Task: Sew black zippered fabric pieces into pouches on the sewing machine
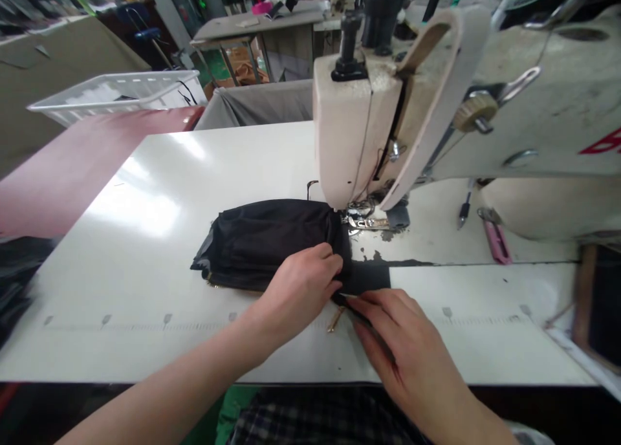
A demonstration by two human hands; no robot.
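Observation:
A black zippered pouch [262, 238] lies on the white sewing table, its right end close by the presser foot [361, 224] of the sewing machine [359, 128]. Curled fingers of my left hand [305, 283] grip the pouch's near right corner. Just right of it, my right hand [402, 341] pinches a dark edge of the same pouch between thumb and fingers. A gold zipper pull [335, 319] dangles between both hands. Under the pouch's right end shows a flat black piece [371, 277]. What the left fingertips press on is partly hidden.
A ruler scale [167, 322] runs along the table's near side. On the right lie a pen [466, 209] and pink-handled thread snips [495, 238]. A white plastic basket [121, 86] stands at the back left, beside a pink surface [97, 147].

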